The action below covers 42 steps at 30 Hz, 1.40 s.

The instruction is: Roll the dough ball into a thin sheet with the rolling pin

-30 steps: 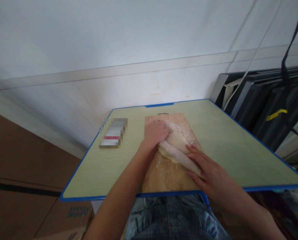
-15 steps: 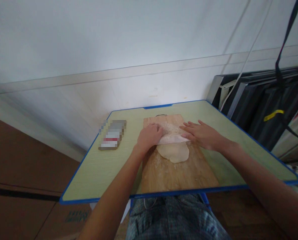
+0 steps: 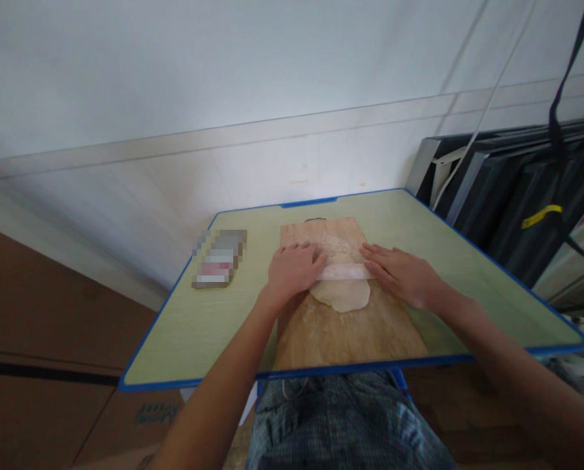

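A pale rolling pin (image 3: 347,272) lies crosswise over a thin sheet of dough (image 3: 343,297) on a wooden board (image 3: 351,339). My left hand (image 3: 296,266) is closed over the pin's left end, its thumb towards the middle. Over the right end, my right hand (image 3: 402,271) holds the pin with its fingers reaching past the far side. Both pin ends are hidden under my hands. Dough shows on the near side of the pin and some beyond it. Flour whitens the board's far part.
The board rests on a light green table (image 3: 174,339) with a blue rim. A blurred-out flat object (image 3: 219,261) lies on its left side. Behind stands a white wall (image 3: 272,150). Dark panels (image 3: 517,189) lean at the right, with a hanging black strap (image 3: 556,130) before them.
The rolling pin and both hands have shifted slightly relative to the dough. My right hand's fingers, more spread before, now curve closer over the pin. The view has tipped a little.
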Tool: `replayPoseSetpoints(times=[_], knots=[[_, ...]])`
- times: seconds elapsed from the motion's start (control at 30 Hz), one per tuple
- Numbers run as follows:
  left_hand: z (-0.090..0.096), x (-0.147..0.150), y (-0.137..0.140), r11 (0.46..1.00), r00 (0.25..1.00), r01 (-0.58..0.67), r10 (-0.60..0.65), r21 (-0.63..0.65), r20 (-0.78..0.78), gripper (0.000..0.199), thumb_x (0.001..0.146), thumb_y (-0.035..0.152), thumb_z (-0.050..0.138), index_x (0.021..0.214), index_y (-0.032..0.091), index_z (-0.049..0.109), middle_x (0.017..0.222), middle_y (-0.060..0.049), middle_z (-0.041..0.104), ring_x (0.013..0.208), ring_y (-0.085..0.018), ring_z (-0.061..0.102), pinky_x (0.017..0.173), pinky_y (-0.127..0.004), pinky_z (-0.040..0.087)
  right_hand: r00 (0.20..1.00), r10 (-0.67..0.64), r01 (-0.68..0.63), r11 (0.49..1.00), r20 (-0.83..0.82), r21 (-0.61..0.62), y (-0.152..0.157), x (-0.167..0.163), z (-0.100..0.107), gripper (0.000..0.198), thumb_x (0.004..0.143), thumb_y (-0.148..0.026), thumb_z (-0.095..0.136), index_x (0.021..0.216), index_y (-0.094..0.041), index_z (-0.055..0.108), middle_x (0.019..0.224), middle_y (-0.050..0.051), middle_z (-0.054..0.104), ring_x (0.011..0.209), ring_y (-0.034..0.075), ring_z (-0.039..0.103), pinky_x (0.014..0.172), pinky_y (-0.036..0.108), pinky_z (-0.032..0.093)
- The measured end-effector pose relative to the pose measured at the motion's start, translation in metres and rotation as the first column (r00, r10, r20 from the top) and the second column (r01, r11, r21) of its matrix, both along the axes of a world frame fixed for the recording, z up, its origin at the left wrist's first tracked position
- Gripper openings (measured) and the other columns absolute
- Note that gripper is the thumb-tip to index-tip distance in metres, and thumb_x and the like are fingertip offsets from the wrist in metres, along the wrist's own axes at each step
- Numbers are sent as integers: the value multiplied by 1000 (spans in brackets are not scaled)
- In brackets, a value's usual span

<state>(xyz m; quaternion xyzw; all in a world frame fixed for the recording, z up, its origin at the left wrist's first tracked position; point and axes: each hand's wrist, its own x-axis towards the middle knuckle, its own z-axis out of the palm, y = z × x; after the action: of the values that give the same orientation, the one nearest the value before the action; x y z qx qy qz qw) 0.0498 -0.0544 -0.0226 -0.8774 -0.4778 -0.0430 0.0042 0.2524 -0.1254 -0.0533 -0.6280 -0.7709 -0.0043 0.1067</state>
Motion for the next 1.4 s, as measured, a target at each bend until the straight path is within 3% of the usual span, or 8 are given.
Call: replayPoseSetpoints(times=[0.27,0.43,0.53,0.8,1.0,1.1,1.27,1.4], knots=[[-6,5,47,982,996,-53,65,-180,61,40,90,37,25,112,20,55,128,-7,52,116,-21,48,94,-35,38,999,11,-10,1000,36,-24,36,4,4,50,93,-34,14,125,-22,51,130,4,51,122,21,43,97,41,38],[-7,-1,24,997,998,-59,59,-55,6,49,89,47,26,129,23,40,140,-9,37,130,-27,29,102,-49,25,999,-26,27,1000,25,-8,13,-3,5,51,93,-39,15,119,-25,57,128,4,53,118,22,47,95,41,40],[-8,-5,12,998,999,-37,35,-53,-24,49,90,46,24,131,24,38,141,-7,38,131,-27,28,103,-51,22,1000,-2,2,1000,21,20,-1,-6,6,50,93,-38,16,124,-25,53,131,4,50,120,22,45,97,45,38],[-4,3,41,979,995,-89,95,-184,27,41,89,37,28,122,22,47,136,-7,44,124,-22,40,100,-39,33,1000,0,0,1000,19,4,23,-2,5,50,94,-35,15,120,-22,56,127,4,54,120,19,45,97,37,39],[-6,-3,19,997,998,-59,59,-54,-7,47,89,44,27,129,23,40,141,-8,38,132,-27,26,103,-50,24,999,-14,12,998,29,62,0,-10,5,51,93,-35,16,126,-18,51,131,8,49,119,23,46,97,46,38],[-8,-5,11,998,998,-63,63,-29,-1,45,89,41,27,128,25,40,139,-6,40,130,-25,30,104,-48,23,999,-28,26,995,23,91,-6,-11,4,49,93,-36,19,127,-21,50,131,5,49,118,23,47,97,45,38],[-6,3,33,992,992,-111,114,-61,46,38,88,33,30,117,20,51,130,-8,50,120,-22,44,97,-39,35,999,-16,16,1000,35,6,19,-4,5,51,94,-36,14,124,-21,53,130,5,51,118,20,48,95,40,41],[-5,6,40,989,989,-127,132,-81,60,40,89,33,28,116,18,51,129,-10,50,121,-22,43,96,-38,36,999,-9,9,1000,49,-12,28,-3,7,51,94,-33,14,128,-17,48,132,8,48,122,20,43,97,38,38]])
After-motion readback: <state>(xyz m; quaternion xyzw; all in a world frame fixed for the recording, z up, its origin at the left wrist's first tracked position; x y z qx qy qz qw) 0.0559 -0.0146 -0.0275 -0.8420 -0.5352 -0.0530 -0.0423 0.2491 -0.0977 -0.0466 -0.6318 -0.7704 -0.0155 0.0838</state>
